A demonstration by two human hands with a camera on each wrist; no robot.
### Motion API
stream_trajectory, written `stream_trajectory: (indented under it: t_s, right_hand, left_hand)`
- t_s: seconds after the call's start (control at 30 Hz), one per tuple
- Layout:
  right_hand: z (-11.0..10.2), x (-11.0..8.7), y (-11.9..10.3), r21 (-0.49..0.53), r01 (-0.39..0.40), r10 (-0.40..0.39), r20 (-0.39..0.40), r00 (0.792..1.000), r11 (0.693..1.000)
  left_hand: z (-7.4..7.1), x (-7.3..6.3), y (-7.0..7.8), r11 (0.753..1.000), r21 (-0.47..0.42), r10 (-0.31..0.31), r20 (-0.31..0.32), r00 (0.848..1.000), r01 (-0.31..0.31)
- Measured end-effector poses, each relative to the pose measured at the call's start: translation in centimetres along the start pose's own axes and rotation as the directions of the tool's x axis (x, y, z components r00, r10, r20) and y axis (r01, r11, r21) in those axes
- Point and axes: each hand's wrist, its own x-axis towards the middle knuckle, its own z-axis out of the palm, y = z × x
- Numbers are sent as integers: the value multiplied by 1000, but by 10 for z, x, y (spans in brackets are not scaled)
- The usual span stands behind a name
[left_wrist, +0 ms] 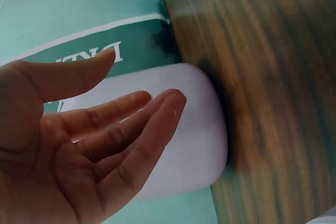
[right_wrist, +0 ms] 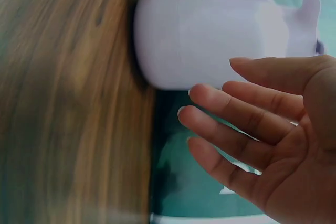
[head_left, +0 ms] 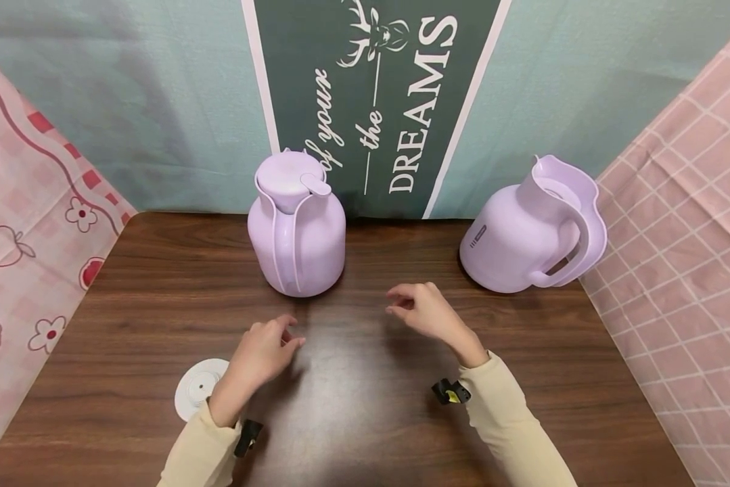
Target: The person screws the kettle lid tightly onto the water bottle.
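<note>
A lilac thermos jug (head_left: pixel 325 237) with its lid on stands upright at the back, left of centre, its handle toward me. At the back right stands a second lilac jug (head_left: pixel 505 237); no lid shows in its spout, and its handle points right. My left hand (head_left: pixel 264 352) hovers in front of the lidded jug, fingers loosely bent and holding nothing. Palm inward, my right hand (head_left: pixel 428 311) is held above the table between the two jugs, also with nothing in it. A white round disc (head_left: pixel 188 392) lies beside my left wrist, which partly covers it.
The dark wooden table (head_left: pixel 352 433) ends at a teal cloth backdrop (head_left: pixel 176 135) behind the jugs. A patterned pink cloth (head_left: pixel 30 237) hangs on the left, and a pink checked one (head_left: pixel 675 223) on the right. Each wrist wears a small black camera (head_left: pixel 450 392).
</note>
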Motion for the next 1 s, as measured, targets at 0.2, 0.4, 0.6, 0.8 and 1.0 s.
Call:
stream_trajectory:
  t_s: [0.2, 0.4, 0.6, 0.8, 1.0]
  right_hand:
    - [-3, -14, 24, -30, -83, 82, -20, 996, 996]
    - [-11, -27, 48, -19, -182, 181, -39, 983, 983]
    - [-29, -43, 74, -19, -268, 266, -85, 960, 963]
    - [-46, -59, 88, -51, -322, 315, -112, 942, 945]
    - [-59, -75, 101, -100, -364, 348, -150, 925, 926]
  left_hand:
    - [13, -2, 4, 999, 45, 8, 20, 1000, -9]
    - [19, -1, 6, 998, 56, 34, 29, 999, -35]
    - [22, 1, 9, 997, 58, 55, 75, 996, -60]
    - [25, 3, 12, 995, 53, 76, 114, 991, -83]
    - [27, 4, 15, 993, 26, 108, 129, 986, -112]
